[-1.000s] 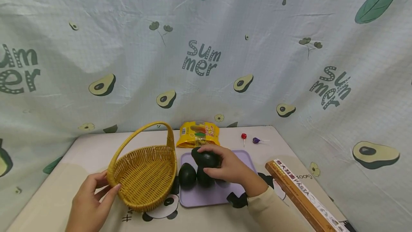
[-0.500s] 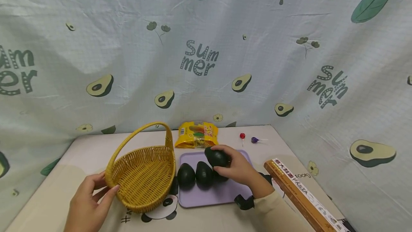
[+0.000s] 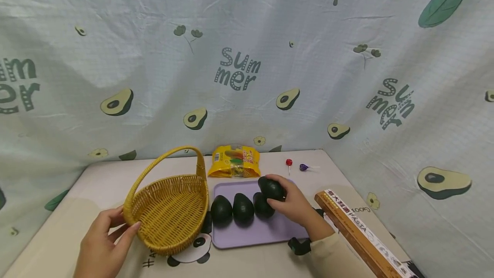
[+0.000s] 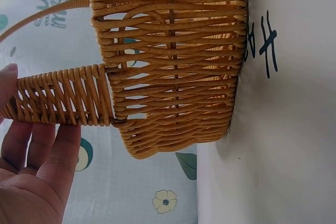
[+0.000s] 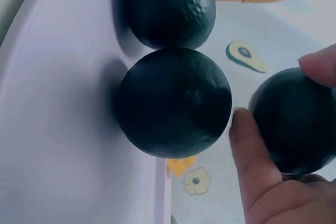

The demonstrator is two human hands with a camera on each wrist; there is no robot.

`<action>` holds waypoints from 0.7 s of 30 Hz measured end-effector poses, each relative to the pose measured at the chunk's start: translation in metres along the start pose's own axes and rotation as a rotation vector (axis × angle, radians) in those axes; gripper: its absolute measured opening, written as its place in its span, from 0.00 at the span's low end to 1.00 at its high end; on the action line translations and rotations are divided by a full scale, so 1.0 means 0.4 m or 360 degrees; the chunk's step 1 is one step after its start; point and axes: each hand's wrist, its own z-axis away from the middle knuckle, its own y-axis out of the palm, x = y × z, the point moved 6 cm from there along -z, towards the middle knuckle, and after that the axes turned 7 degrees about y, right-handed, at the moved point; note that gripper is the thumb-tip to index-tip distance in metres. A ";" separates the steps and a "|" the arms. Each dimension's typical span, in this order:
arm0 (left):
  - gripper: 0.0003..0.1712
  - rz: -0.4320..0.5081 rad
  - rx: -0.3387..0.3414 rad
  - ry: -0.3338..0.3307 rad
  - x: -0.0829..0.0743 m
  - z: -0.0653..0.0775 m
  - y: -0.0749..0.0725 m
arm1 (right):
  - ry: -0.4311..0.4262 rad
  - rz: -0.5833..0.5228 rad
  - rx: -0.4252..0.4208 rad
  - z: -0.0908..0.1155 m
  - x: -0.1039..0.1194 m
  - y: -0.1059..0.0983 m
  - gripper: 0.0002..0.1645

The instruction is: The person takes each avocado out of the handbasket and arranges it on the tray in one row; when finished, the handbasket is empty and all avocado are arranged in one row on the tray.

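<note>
My left hand (image 3: 101, 241) grips the yellow wicker basket (image 3: 170, 216) at the near left end of its handle. In the left wrist view, thumb and fingers lie on either side of the woven handle (image 4: 63, 95). Only wicker shows inside the basket. My right hand (image 3: 296, 204) holds a dark green avocado (image 3: 271, 188) above the lilac tray (image 3: 251, 238). Three more avocados stand in a row on the tray: a left one (image 3: 221, 210), a middle one (image 3: 243, 209) and a right one (image 3: 263, 206). The right wrist view shows the held avocado (image 5: 296, 121) apart from the nearest one (image 5: 173, 103).
A yellow snack bag (image 3: 234, 162) lies behind the tray. Red (image 3: 289, 163) and purple (image 3: 304, 167) lollipops lie at the back right. A long pasta box (image 3: 359, 231) lies to the right. A printed cloth (image 3: 239, 110) hangs behind the table.
My right hand has moved right with the held avocado, and the row of three on the tray now shows more fully. The left hand keeps its grip on the basket.
</note>
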 end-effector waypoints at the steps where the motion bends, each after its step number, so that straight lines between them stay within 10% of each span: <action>1: 0.29 -0.0006 0.0004 -0.0010 0.000 0.000 0.001 | 0.0011 -0.0001 -0.0021 0.001 -0.001 -0.004 0.40; 21: 0.30 -0.0008 -0.0012 0.0002 -0.001 0.000 0.000 | 0.0125 -0.0351 -0.0088 0.015 -0.043 -0.034 0.39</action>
